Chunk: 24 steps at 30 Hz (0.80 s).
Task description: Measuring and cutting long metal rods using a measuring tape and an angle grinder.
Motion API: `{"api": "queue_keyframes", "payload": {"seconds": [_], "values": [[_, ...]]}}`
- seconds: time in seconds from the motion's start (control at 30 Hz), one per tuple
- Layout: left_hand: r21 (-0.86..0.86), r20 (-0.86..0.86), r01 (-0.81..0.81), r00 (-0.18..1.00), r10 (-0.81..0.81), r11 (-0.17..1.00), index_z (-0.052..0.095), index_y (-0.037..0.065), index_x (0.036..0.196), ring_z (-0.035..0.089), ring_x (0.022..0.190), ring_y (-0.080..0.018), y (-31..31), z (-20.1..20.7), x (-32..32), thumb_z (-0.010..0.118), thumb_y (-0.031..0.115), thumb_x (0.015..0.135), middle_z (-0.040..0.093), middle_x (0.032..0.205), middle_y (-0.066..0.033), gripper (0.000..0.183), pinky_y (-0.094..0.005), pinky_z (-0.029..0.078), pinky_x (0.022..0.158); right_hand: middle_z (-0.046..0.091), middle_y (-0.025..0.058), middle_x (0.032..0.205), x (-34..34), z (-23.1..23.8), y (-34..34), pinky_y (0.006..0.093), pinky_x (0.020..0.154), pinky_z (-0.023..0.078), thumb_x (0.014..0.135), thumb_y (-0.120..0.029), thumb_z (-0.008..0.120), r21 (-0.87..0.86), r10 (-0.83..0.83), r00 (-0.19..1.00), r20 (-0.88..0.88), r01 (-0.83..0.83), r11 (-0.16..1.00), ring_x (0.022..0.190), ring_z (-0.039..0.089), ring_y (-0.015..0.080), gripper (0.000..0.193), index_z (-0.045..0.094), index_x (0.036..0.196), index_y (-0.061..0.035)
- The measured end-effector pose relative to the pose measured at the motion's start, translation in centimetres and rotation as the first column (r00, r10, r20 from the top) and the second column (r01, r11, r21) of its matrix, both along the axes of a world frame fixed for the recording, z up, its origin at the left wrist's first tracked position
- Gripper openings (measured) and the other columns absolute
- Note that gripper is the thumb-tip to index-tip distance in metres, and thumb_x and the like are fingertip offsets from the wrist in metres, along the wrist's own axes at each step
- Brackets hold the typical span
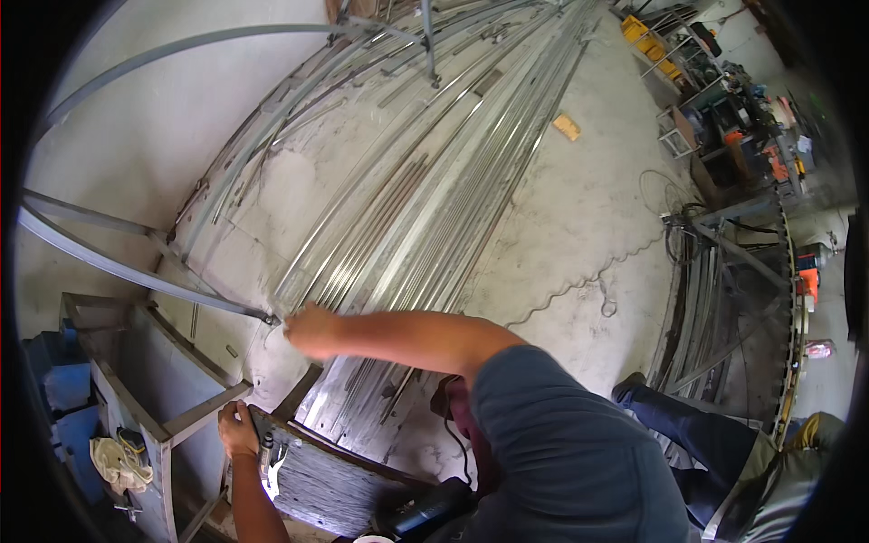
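My right arm reaches across to the left, and my right hand [310, 331] is closed with its fingers curled. It is beside the lower end of a long grey metal bar [145, 271]; what is in the fingers is too small to make out. My left hand [237, 430] is lower down, its fingers bent over the near left edge of a dark, scuffed workbench top [339, 484]. Silver locking pliers [272, 466] are on the bench just right of that hand.
Long metal bars and tubes [407, 244] cover the middle floor. A metal frame [167, 425] stands at left with blue cases [68, 389] and a pale glove [120, 466]. A coiled cable [588, 281] and a yellow block [567, 127] lie right. Legs in dark trousers [697, 434] show lower right.
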<state>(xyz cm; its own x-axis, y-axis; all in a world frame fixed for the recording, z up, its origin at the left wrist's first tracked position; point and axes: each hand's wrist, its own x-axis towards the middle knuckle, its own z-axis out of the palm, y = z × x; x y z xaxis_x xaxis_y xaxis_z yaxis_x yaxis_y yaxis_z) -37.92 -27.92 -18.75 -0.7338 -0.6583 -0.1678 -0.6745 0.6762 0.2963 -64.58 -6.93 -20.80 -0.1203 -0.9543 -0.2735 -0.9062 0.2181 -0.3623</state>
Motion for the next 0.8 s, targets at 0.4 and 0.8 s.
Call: {"api": "queue_keyframes", "payload": {"seconds": [0.4, 0.8], "values": [[0.028, 0.152, 0.038, 0.987, -0.042, 0.999, 0.073, 0.004, 0.11, 0.064, 0.107, -0.0441, -1.6, -2.3, -1.2, 0.049, 0.044, 0.104, 0.071, 0.112, -0.0224, 0.046, -0.0504, 0.05, 0.093, 0.07, 0.013, 0.106, 16.0, 16.4, 15.4, 0.0502, 0.086, 0.051, 0.085, -0.029, 0.072, -0.002, -0.28, 0.928, 0.245, 0.289, 0.957, 0.101, 0.07, 0.032, 0.038, 0.068, 0.112, -0.0032], [-0.004, 0.016, 0.07, 0.997, -0.07, 0.998, 0.071, -0.006, 0.109, 0.066, 0.101, -0.0478, -3.1, -3.0, 0.2, 0.043, 0.047, 0.105, 0.07, 0.106, -0.0304, 0.06, -0.0512, 0.049, 0.091, 0.068, 0.021, 0.12, 19.6, 7.8, 11.5, 0.0668, 0.093, 0.045, 0.089, -0.021, 0.064, 0.213, -0.129, 0.963, 0.236, 0.078, 0.974, 0.107, 0.067, 0.0361, 0.043, 0.068, 0.127, -0.0008]]}}
